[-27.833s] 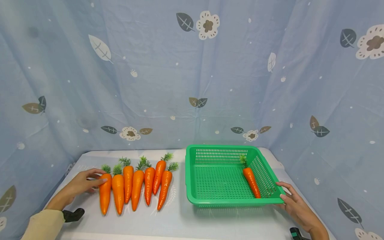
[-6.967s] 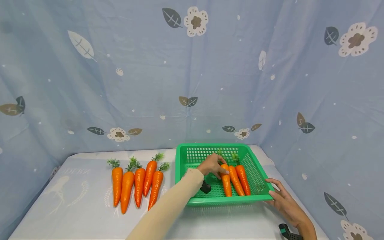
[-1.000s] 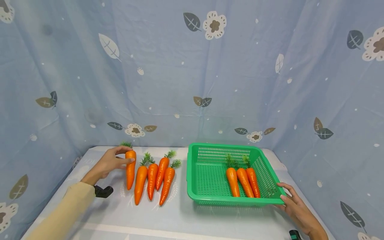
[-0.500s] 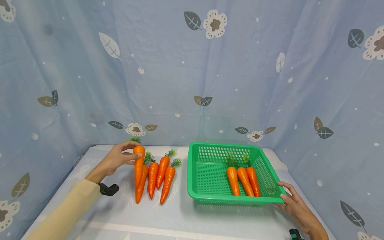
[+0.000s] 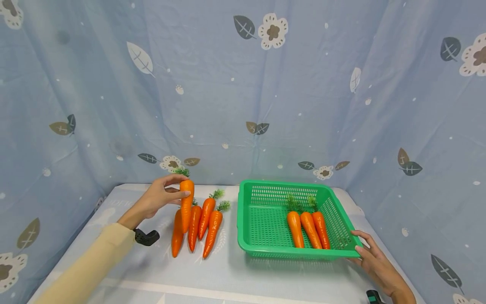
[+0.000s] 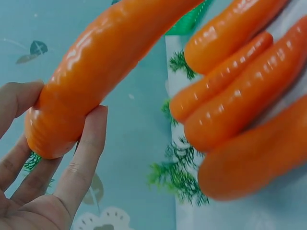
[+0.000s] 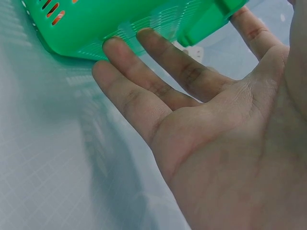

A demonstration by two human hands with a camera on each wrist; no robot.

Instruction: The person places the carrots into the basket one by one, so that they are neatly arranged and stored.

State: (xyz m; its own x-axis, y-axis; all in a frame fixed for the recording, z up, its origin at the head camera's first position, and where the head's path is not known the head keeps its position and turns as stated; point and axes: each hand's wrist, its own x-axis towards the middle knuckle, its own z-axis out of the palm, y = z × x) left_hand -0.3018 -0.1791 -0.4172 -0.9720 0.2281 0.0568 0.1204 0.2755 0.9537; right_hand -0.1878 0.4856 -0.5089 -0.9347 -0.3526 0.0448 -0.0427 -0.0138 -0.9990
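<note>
My left hand [image 5: 161, 196] grips an orange carrot [image 5: 186, 205] near its leafy top and holds it above the table, tip down; the same carrot [image 6: 96, 72] fills the left wrist view between thumb and fingers [image 6: 86, 148]. Three carrots [image 5: 197, 223] lie on the table just below it. A green basket [image 5: 265, 253] holds three more carrots [image 5: 309, 228]. My right hand [image 5: 370, 257] rests with straight fingers [image 7: 158, 72] against the basket's near right corner [image 7: 201, 24].
The table [image 5: 228, 278] has a pale printed cover. Blue floral curtains [image 5: 243, 105] close in the back and both sides. A black wrist strap [image 5: 146, 237] shows under my left sleeve.
My left hand has lifted the leftmost carrot off the table and carried it up and to the right, over the other carrots. The right hand and basket have stayed put.
</note>
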